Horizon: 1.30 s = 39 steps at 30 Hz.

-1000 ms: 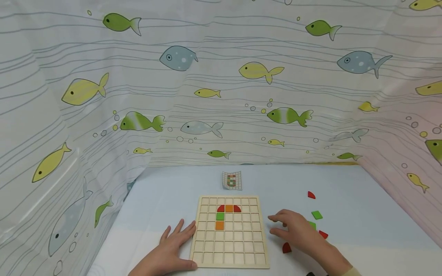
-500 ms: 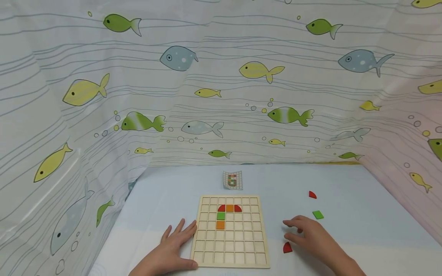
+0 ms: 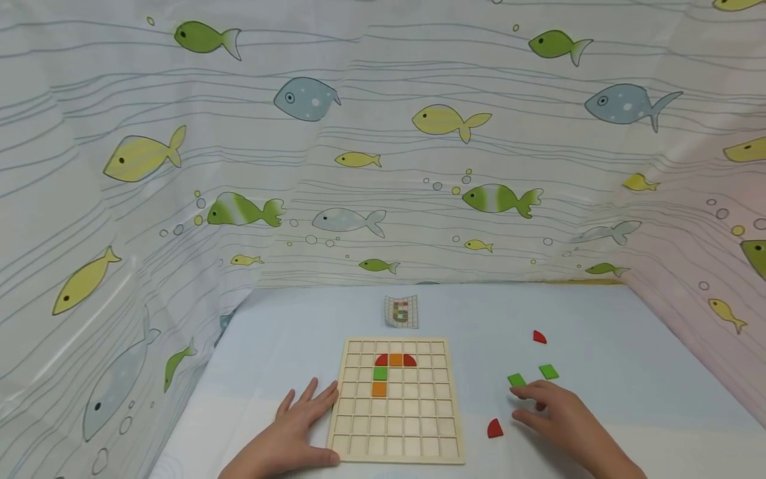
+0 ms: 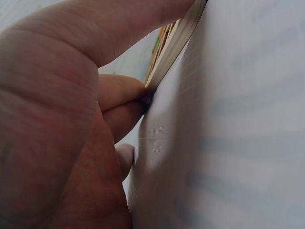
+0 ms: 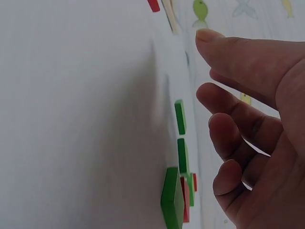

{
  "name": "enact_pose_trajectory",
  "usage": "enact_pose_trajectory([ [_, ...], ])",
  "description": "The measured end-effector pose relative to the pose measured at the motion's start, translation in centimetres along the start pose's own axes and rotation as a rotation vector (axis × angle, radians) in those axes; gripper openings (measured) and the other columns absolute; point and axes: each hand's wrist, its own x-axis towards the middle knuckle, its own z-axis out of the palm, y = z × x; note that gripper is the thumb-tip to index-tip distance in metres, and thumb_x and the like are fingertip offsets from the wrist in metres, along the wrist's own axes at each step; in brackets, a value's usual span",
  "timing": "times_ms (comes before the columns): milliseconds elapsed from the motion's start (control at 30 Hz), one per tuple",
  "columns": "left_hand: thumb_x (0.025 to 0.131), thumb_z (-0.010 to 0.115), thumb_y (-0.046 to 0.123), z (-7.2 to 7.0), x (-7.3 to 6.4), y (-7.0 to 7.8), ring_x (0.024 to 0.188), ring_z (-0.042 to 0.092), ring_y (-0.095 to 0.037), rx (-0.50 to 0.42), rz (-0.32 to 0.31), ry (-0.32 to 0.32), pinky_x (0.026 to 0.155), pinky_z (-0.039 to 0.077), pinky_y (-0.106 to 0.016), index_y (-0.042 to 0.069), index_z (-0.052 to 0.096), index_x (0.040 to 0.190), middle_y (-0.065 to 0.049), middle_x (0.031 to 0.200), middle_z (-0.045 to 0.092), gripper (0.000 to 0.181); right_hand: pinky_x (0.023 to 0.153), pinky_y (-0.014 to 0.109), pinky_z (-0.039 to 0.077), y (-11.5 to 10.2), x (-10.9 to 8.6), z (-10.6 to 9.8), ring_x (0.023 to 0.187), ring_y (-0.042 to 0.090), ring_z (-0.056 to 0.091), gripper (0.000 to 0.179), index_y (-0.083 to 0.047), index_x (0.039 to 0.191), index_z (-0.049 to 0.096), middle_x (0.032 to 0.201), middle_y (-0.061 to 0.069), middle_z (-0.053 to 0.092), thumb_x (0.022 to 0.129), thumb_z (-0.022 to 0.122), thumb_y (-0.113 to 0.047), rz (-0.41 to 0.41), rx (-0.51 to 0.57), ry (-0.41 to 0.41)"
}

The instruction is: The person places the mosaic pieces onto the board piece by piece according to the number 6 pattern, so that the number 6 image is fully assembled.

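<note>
Holds right hand [image 3: 556, 411], thumb and fingers parted, just above the worktop [image 3: 479, 313], close by a green square [image 3: 515, 379]. Has a second green square [image 3: 548, 372] slightly farther right, a red quarter-round [image 3: 495, 428] left of the thumb and a second red quarter-round [image 3: 540, 337] well beyond. Rests left hand [image 3: 296, 427], fingers spread, against the left edge of the wooden grid board [image 3: 421, 408]. Bears there, toward the far side, a red-orange-red row [image 3: 395, 360], with green tile [image 3: 380, 374] then orange tile [image 3: 380, 389] nearer from its left end. Shows a printed card [image 3: 401, 312] just beyond
</note>
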Motion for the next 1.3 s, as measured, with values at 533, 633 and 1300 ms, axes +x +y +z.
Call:
enact_pose_trajectory([
  [533, 0.068, 0.079, 0.063, 0.1, -0.1, -0.1, 0.149, 0.005, -0.039, 0.002, 0.026, 0.018, 0.11, -0.007, -0.064, 0.005, 0.036, 0.153, -0.003, 0.16, 0.03, 0.111, 0.066, 0.022, 0.048, 3.7, -1.5, -2.5, 0.076, 0.001, 0.05, 0.037, -0.027, 0.104, 0.074, 0.094, -0.017, 0.062, 0.073, 0.085, -0.043, 0.074, -0.034, -0.093],
  [633, 0.068, 0.078, 0.063, 0.1, -0.1, -0.1, 0.149, 0.005, -0.039, 0.007, 0.022, 0.017, 0.11, -0.008, -0.064, 0.005, 0.036, 0.153, -0.003, 0.16, 0.029, 0.111, 0.061, 0.022, 0.044, 4.4, -1.8, -3.0, 0.073, 0.002, 0.046, 0.036, -0.026, 0.101, 0.073, 0.095, -0.016, 0.062, 0.073, 0.084, -0.046, 0.053, -0.017, -0.125],
  [1300, 0.067, 0.079, 0.063, 0.0, -0.3, 0.1, 0.149, 0.004, -0.04, -0.002, 0.014, 0.027, 0.11, -0.008, -0.065, 0.005, 0.038, 0.152, -0.003, 0.16, 0.03, 0.111, 0.059, 0.022, 0.044, 5.2, -2.0, -3.4, 0.069, -0.001, 0.045, 0.029, -0.02, 0.099, 0.075, 0.09, -0.016, 0.061, 0.077, 0.082, -0.038, -0.039, -0.009, -0.164],
])
